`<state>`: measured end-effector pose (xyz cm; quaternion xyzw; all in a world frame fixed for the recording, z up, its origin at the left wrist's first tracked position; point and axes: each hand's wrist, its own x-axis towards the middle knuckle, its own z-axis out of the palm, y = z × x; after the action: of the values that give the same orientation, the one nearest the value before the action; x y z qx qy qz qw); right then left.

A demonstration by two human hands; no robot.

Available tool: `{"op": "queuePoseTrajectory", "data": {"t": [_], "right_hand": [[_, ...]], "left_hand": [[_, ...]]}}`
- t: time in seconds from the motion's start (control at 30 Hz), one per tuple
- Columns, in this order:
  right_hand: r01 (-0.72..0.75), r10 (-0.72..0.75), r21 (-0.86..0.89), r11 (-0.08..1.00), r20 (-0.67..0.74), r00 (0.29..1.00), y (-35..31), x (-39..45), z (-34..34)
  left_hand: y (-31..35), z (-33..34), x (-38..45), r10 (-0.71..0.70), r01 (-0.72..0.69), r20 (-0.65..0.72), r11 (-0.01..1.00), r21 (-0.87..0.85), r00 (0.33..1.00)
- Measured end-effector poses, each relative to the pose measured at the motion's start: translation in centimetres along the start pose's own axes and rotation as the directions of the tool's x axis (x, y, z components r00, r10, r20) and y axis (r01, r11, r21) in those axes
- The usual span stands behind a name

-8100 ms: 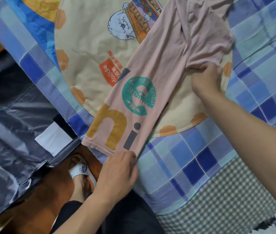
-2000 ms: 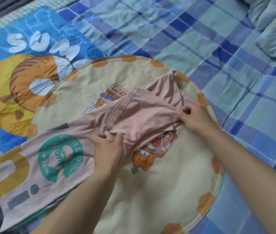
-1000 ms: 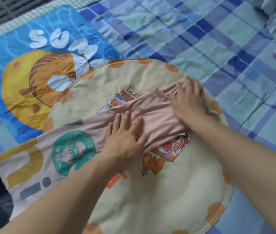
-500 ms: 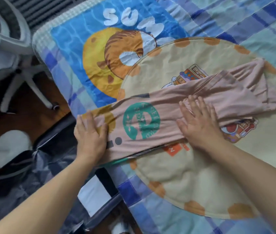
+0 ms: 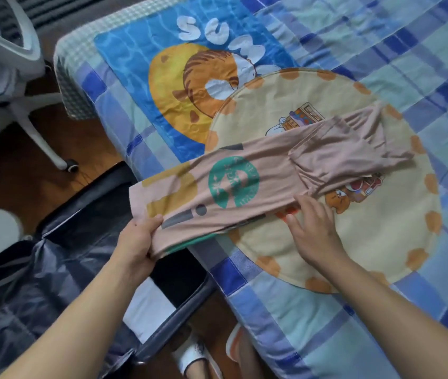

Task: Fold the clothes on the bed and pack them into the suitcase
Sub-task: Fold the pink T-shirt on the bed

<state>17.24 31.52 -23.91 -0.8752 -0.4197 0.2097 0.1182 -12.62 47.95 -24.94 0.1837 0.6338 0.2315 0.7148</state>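
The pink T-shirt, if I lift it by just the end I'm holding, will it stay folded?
Probably not. The pink T-shirt looks thin and floppy, already drooping where the left hand grips it. The folded sleeve end lies loose, so it would likely unfold. The right hand could support the middle.

White "SUM" on the blue mat [image 5: 135, 56].

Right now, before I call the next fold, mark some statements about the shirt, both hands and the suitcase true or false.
1. The left hand grips the pink shirt at its hem end. True.
2. The right hand is clenched in a fist. False: its fingers lie spread at the shirt's near edge.
3. The shirt is already in the suitcase. False: it lies on the round mat.
4. The suitcase lies open beside the bed. True.
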Motion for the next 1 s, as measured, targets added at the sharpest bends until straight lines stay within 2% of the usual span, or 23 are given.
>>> {"op": "queuePoseTrajectory", "data": {"t": [0.1,0.17,0.23,0.3,0.37,0.43,0.5,0.53,0.57,0.6,0.63,0.67,0.7,0.73,0.77,0.8,0.87,0.93,1.0], "right_hand": [[-0.058,0.058,0.061,0.996,0.006,0.998,-0.3,-1.9,-1.5],[-0.066,0.066,0.087,0.994,0.005,0.998,-0.1,-2.7,-2.3],[-0.091,0.093,0.114,0.989,-0.005,0.996,0.3,-3.0,-2.9],[-0.153,0.158,0.157,0.976,-0.018,0.987,0.9,-2.7,-3.6],[-0.184,0.193,0.184,0.966,-0.03,0.981,1.7,-2.1,-3.9],[-0.181,0.189,0.18,0.967,-0.029,0.982,2.7,-1.2,-3.9],[-0.178,0.184,0.175,0.968,-0.017,0.983,3.9,-0.5,-3.9],[-0.168,0.174,0.179,0.969,-0.018,0.985,4.5,-0.1,-4.0],[-0.158,0.165,0.188,0.969,-0.021,0.986,5.1,0.2,-4.3],[-0.149,0.157,0.197,0.969,-0.027,0.987,5.5,0.5,-4.6],[-0.145,0.156,0.21,0.967,-0.037,0.987,6.2,0.9,-5.0],[-0.149,0.163,0.223,0.963,-0.045,0.986,6.8,1.4,-5.5],[-0.165,0.181,0.237,0.957,-0.049,0.982,7.6,1.9,-5.9],[-0.19,0.207,0.248,0.95,-0.046,0.977,8.3,2.4,-6.3],[-0.214,0.232,0.254,0.943,-0.041,0.972,8.9,2.9,-6.6],[-0.238,0.255,0.254,0.938,-0.036,0.966,9.4,3.5,-6.9],[-0.25,0.269,0.241,0.938,-0.049,0.962,9.8,4.5,-7.3],[-0.198,0.219,0.229,0.953,-0.069,0.973,9.0,5.2,-7.5],[-0.104,0.121,0.251,0.962,-0.054,0.991,6.9,5.5,-7.1]], "left_hand": [[0.6,-0.6,-3.1,0.031,-0.026,-0.085,0.998,0.053,0.996],[1.5,0.7,-5.0,0.178,-0.165,-0.109,0.979,0.119,0.978],[2.5,3.1,-6.6,0.412,-0.389,-0.041,0.885,0.256,0.91],[3.0,6.6,-7.5,0.495,-0.506,0.119,0.806,0.307,0.861],[2.1,11.1,-7.9,0.451,-0.512,0.242,0.769,0.384,0.859],[0.2,16.2,-7.3,0.379,-0.51,0.341,0.64,0.575,0.86],[-2.5,20.2,-6.2,0.215,-0.429,0.375,0.557,0.712,0.902],[-3.5,21.3,-5.6,0.169,-0.398,0.367,0.539,0.742,0.915],[-4.3,21.6,-5.0,0.188,-0.411,0.368,0.508,0.757,0.911],[-4.6,21.1,-4.9,0.27,-0.47,0.387,0.432,0.77,0.882],[-4.7,20.4,-4.7,0.392,-0.556,0.435,0.281,0.782,0.81],[-4.8,19.6,-4.1,0.499,-0.622,0.515,0.062,0.781,0.697],[-5.0,18.7,-3.3,0.549,-0.644,0.626,-0.195,0.74,0.554],[-5.0,18.1,-2.2,0.52,-0.618,0.722,-0.399,0.678,0.457],[-4.6,17.7,-1.0,0.47,-0.573,0.775,-0.525,0.63,0.421],[-3.8,17.7,-0.1,0.445,-0.532,0.786,-0.579,0.618,0.429],[-1.5,18.8,1.3,0.521,-0.454,0.723,-0.562,0.691,0.454],[1.0,19.6,2.4,0.636,-0.393,0.612,-0.469,0.791,0.471],[2.9,19.2,3.2,0.64,-0.341,0.543,-0.423,0.84,0.544]]}}
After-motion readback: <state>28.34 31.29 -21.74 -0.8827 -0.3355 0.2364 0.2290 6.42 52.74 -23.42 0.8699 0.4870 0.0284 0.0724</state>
